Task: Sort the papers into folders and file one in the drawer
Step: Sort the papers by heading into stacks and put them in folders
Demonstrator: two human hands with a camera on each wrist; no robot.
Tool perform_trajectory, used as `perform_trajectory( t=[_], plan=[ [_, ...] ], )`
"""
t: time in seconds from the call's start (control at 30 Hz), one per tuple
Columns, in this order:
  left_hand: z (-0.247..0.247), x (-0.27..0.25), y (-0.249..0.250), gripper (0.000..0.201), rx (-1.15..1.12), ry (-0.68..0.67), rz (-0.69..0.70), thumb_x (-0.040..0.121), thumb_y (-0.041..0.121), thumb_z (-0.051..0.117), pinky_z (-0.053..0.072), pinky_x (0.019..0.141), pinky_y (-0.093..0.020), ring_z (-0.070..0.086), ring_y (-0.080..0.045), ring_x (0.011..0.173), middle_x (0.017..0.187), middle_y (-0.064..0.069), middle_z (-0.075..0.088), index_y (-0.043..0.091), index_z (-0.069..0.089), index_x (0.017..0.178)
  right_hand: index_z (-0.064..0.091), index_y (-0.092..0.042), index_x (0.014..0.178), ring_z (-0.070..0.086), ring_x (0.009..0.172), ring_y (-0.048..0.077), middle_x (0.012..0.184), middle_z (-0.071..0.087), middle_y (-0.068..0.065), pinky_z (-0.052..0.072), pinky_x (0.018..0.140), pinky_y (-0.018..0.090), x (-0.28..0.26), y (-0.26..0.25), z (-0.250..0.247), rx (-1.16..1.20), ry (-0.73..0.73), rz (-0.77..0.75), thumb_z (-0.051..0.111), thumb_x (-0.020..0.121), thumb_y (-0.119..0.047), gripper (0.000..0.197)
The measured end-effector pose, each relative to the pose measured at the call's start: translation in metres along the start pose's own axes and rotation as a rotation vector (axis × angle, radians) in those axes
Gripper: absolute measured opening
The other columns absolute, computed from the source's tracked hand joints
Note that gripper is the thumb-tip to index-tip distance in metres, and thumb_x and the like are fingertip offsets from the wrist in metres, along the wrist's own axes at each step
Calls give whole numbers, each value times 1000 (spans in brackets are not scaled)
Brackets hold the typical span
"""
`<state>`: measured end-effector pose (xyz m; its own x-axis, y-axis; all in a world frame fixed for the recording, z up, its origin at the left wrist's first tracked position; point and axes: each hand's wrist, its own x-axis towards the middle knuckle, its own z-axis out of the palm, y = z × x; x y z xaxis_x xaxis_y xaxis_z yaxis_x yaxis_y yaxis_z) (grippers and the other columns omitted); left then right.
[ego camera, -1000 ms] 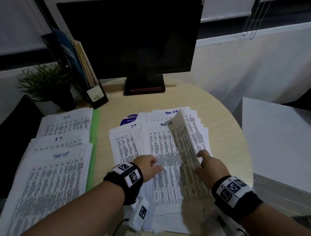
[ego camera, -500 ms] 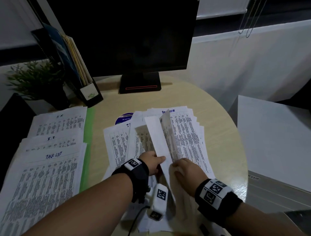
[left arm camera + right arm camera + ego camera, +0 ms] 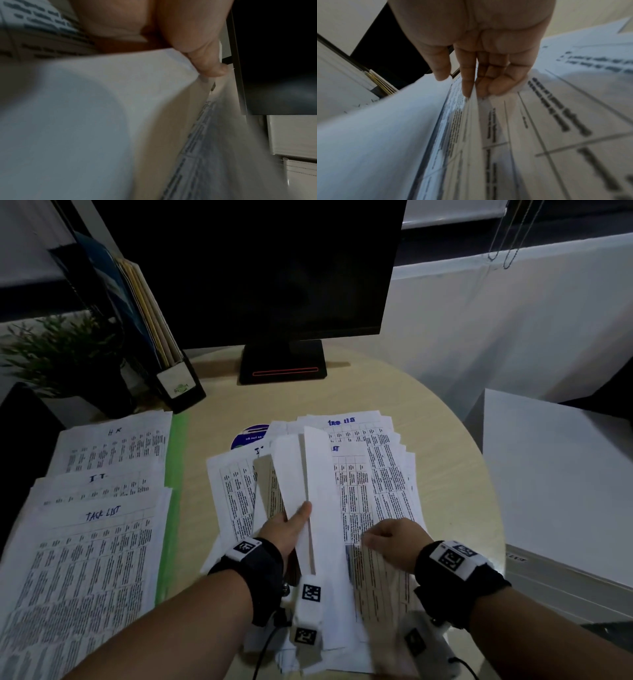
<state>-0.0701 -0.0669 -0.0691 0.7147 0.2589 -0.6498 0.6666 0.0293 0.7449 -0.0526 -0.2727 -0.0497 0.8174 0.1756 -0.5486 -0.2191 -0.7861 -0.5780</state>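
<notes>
A dark monitor [image 3: 246, 268] stands at the table's [image 3: 394, 405] far edge, a potted plant [image 3: 65, 354] at its far left corner.

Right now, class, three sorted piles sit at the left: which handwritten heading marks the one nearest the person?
The TASK LIST pile; the I.T. pile and H.R. pile lie farther back.
</notes>
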Motion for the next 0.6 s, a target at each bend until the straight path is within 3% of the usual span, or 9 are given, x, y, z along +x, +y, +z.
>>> perform_trajectory(
  t=[0.07, 0.17, 0.2, 0.3, 0.37, 0.43, 0.47, 0.53, 0.6],
  plan=[
    [-2, -6, 2, 94, -66, -10, -56, 67, 67, 68, 45, 100, -47, 58, -30, 111, 128, -12, 57, 8, 44, 136, 67, -24, 82, 50, 56, 7, 60, 55, -8, 41, 60, 21, 1, 0, -1, 76, -2, 45, 55, 90, -44, 24],
    [-5, -12, 4, 33, -214, -99, -73, 90, 21, 63, 48, 92, -46, 61, -31, 99, 113, -16, 62, 7, 52, 118, 61, -21, 64, 47, 50, 11, 54, 52, -4, 38, 56, 21, 1, -1, -2, 170, 8, 74, 54, 90, -48, 38],
    [-6, -10, 2, 28, -186, -115, -52, 90, 9, 61, 48, 90, -47, 61, -31, 98, 113, -17, 62, 7, 52, 116, 58, -22, 60, 46, 50, 10, 54, 51, -4, 38, 58, 21, 1, -1, -1, 168, 12, 67, 55, 89, -49, 40],
    [-9, -7, -1, 48, 23, -79, 90, 83, -6, 64, 53, 85, -48, 64, -29, 94, 112, -14, 65, 12, 40, 121, 67, -18, 73, 46, 52, 7, 55, 50, -7, 40, 65, 22, -2, -2, 0, 141, 14, 53, 56, 88, -50, 37],
    [-14, -11, 0, 72, 127, -32, 203, 81, -6, 66, 55, 76, -38, 66, -18, 85, 102, -5, 68, 27, 28, 132, 71, -6, 86, 46, 50, 9, 53, 50, -4, 39, 62, 22, -3, -3, 1, 193, 23, 68, 57, 87, -52, 49],
    [-19, -14, 2, 83, 201, -19, 299, 82, -4, 65, 53, 70, -27, 66, -12, 82, 107, -6, 67, 39, 23, 140, 71, -4, 89, 47, 50, 8, 49, 51, -6, 39, 59, 21, -7, -7, 0, 207, 26, 56, 56, 87, -52, 50],
    [-20, -15, 3, 74, 234, -14, 323, 84, -3, 62, 51, 65, -23, 64, -9, 77, 113, -12, 64, 39, 33, 136, 71, -9, 91, 50, 55, 7, 52, 56, -8, 40, 62, 21, -9, -10, 0, 181, 34, 16, 55, 88, -50, 45],
    [-16, -16, 8, 42, 275, -1, 322, 87, -1, 56, 44, 54, -19, 57, -6, 58, 100, -21, 64, 24, 59, 121, 71, -12, 103, 60, 79, 12, 88, 67, -2, 45, 77, 25, -13, -17, 3, 39, 92, -112, 55, 90, -45, 39],
    [-9, -16, 13, 16, 170, -40, 249, 87, 19, 62, 52, 73, -27, 65, -17, 75, 82, -6, 65, 19, 71, 99, 64, -12, 118, 57, 107, 19, 122, 55, 3, 41, 91, 25, -15, -26, 10, -94, 179, -239, 57, 90, -41, 41]
  ],
)
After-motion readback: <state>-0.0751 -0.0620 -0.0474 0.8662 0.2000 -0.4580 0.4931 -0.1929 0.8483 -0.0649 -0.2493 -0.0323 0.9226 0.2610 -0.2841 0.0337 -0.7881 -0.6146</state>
